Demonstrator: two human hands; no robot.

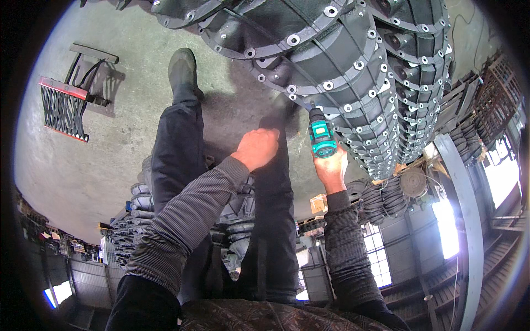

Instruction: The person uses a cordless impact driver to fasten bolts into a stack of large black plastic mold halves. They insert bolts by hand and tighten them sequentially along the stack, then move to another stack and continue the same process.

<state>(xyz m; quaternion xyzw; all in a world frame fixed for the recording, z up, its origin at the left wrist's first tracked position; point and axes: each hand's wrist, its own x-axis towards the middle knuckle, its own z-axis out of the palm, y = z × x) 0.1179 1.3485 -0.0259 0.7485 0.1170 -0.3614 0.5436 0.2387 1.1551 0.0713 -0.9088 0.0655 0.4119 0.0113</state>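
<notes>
Dark cast housings (353, 60) are lying stacked in a long row across the concrete floor (83, 165), their flanges ringed with bolt holes. The right hand (331, 168) is gripping a teal cordless driver (322, 135), its tip pressing into a flange hole on the near housing; by the look of it many holes along the row are waiting, though which are finished I cannot tell. The left hand (255, 148) is hanging loosely curled and empty, just beside the driver. A red-rimmed mesh basket (63, 110) is lying well apart; its contents are not discernible.
</notes>
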